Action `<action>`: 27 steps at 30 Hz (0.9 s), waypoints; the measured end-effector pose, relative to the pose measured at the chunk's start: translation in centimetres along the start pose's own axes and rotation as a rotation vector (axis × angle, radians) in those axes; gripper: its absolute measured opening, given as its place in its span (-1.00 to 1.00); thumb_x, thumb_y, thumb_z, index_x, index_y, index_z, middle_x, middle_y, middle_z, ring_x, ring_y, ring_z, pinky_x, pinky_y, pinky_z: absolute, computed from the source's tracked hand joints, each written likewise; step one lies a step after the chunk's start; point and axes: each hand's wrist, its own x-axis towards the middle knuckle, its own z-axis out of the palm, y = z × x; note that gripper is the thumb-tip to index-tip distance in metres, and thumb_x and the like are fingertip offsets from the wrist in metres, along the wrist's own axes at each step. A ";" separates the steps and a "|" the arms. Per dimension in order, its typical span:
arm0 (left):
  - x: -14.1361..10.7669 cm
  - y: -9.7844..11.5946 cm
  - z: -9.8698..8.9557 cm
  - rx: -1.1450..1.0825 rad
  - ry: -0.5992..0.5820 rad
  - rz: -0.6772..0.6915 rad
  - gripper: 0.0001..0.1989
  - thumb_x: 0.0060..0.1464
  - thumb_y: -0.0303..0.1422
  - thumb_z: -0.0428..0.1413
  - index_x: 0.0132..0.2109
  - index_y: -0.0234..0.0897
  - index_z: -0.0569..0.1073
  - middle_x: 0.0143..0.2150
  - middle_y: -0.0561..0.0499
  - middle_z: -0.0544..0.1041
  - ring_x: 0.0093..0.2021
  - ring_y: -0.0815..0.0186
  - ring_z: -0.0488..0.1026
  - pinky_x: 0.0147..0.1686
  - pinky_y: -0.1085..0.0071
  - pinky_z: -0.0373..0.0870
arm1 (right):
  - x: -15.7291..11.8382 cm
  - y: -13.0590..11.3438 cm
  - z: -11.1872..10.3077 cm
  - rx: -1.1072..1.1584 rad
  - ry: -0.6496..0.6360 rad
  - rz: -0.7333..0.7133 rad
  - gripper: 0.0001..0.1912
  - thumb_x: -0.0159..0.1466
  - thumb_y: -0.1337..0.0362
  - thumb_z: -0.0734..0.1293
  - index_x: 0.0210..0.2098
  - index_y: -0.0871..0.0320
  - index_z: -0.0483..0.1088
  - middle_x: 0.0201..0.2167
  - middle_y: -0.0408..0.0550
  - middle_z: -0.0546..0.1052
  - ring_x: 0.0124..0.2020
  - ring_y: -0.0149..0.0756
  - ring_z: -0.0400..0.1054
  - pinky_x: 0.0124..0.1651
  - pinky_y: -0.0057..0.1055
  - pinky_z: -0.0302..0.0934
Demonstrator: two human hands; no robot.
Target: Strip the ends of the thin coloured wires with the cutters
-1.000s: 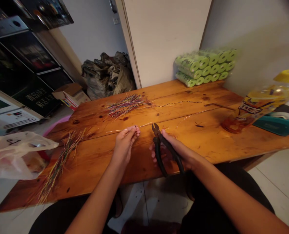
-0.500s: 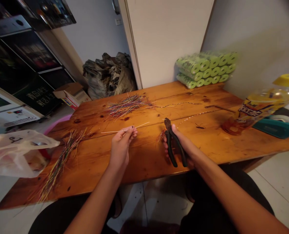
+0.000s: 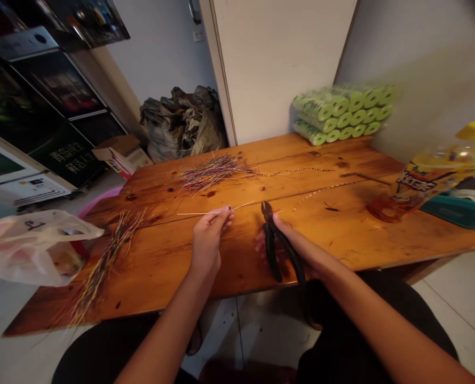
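A thin pale wire [image 3: 189, 214] is pinched between the thumb and fingers of my left hand [image 3: 213, 226], its two ends sticking out left and right above the wooden table [image 3: 237, 256]. My right hand [image 3: 287, 237] is wrapped round black-handled pliers [image 3: 268, 213]; their jaws are slightly apart, close to the wire's right tip but not on it. Behind my hands lies a pile of multicoloured wires [image 3: 215, 173]. Another bundle of coloured wires [image 3: 105, 261] rests at the table's left. A twisted strand [image 3: 325, 188] stretches across the right half.
At the right stand a yellow-capped bottle [image 3: 421, 181] and a teal tape dispenser [image 3: 453, 209]. Green-wrapped rolls [image 3: 341, 114] are stacked at the back. A white plastic bag [image 3: 41, 245] is at the left edge. Short wire scraps [image 3: 332, 207] lie right of the pliers.
The pliers have moved left, nearer the wire, and their jaws and handles have parted. My left hand has shifted slightly right in view, still pinching the wire.
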 end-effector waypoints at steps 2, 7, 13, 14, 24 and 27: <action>0.0 -0.1 0.3 0.026 -0.003 0.016 -0.78 -0.22 -0.33 0.28 -0.37 -0.36 0.54 -0.41 0.01 0.54 -0.39 0.48 0.43 -0.35 0.56 0.30 | 0.1 0.4 0.6 -0.084 0.024 -0.016 -0.36 0.27 -0.19 0.04 -0.36 0.25 0.44 -0.46 0.03 0.49 -0.49 -0.32 0.39 -0.36 -0.38 0.31; -0.1 -0.5 0.8 0.074 -0.026 0.027 -0.80 -0.20 -0.32 0.26 -0.37 -0.34 0.55 -0.37 0.00 0.55 -0.36 0.45 0.42 -0.35 0.55 0.26 | 0.0 0.9 1.2 -0.255 0.016 -0.100 -0.39 0.19 -0.24 0.13 -0.44 0.22 0.40 -0.50 0.01 0.47 -0.49 -0.34 0.35 -0.36 -0.40 0.25; -0.5 -0.8 1.1 0.087 -0.083 -0.003 -0.82 -0.18 -0.31 0.25 -0.38 -0.33 0.55 -0.37 0.00 0.54 -0.35 0.44 0.41 -0.34 0.54 0.25 | -0.1 0.9 1.5 -0.242 0.034 -0.100 -0.37 0.15 -0.29 0.11 -0.45 0.19 0.35 -0.54 0.01 0.44 -0.57 -0.34 0.30 -0.48 -0.38 0.21; -0.5 -0.9 1.2 0.092 -0.088 -0.004 -0.83 -0.18 -0.32 0.25 -0.38 -0.32 0.55 -0.37 0.00 0.55 -0.35 0.44 0.41 -0.33 0.53 0.25 | -0.1 0.9 1.5 -0.241 0.039 -0.102 -0.37 0.16 -0.28 0.10 -0.46 0.19 0.35 -0.54 0.01 0.44 -0.58 -0.34 0.30 -0.49 -0.39 0.21; -0.3 -1.0 1.2 0.115 -0.087 0.013 -0.84 -0.19 -0.33 0.25 -0.41 -0.33 0.55 -0.40 0.01 0.54 -0.37 0.43 0.41 -0.35 0.53 0.25 | 0.0 1.1 1.4 -0.283 0.063 -0.122 -0.35 0.15 -0.29 0.09 -0.48 0.20 0.35 -0.56 0.00 0.46 -0.59 -0.36 0.31 -0.52 -0.43 0.20; -0.4 -0.9 1.1 0.122 -0.096 0.007 -0.81 -0.20 -0.31 0.26 -0.39 -0.33 0.55 -0.39 0.00 0.55 -0.36 0.43 0.42 -0.35 0.53 0.26 | 0.1 1.1 1.4 -0.319 0.063 -0.139 -0.35 0.17 -0.28 0.08 -0.50 0.20 0.36 -0.57 -0.01 0.45 -0.59 -0.38 0.30 -0.51 -0.44 0.20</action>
